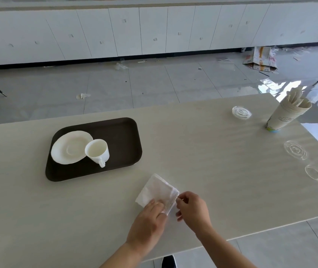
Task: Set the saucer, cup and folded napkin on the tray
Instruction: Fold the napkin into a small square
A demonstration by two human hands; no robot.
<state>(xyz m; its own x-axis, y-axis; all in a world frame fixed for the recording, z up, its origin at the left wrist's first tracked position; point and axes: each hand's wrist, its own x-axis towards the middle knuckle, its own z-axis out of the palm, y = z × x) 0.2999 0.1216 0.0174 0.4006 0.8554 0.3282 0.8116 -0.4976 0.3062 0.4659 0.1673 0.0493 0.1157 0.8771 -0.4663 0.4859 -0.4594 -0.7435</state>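
Note:
A dark brown tray (123, 136) lies on the table at the left. On it rests a white saucer (67, 149), and a white cup (97, 150) stands at the saucer's right edge with its handle toward me. A white folded napkin (158, 189) lies on the table in front of the tray, to its right. My left hand (150, 217) presses flat on the napkin's near corner. My right hand (192, 206) pinches the napkin's right edge between thumb and fingers.
A stack of paper cups with wooden sticks (287, 113) stands at the far right. Several clear plastic lids (241, 112) (295, 149) lie near it. The table's near edge (250, 232) runs diagonally by my right arm. Litter lies on the floor beyond.

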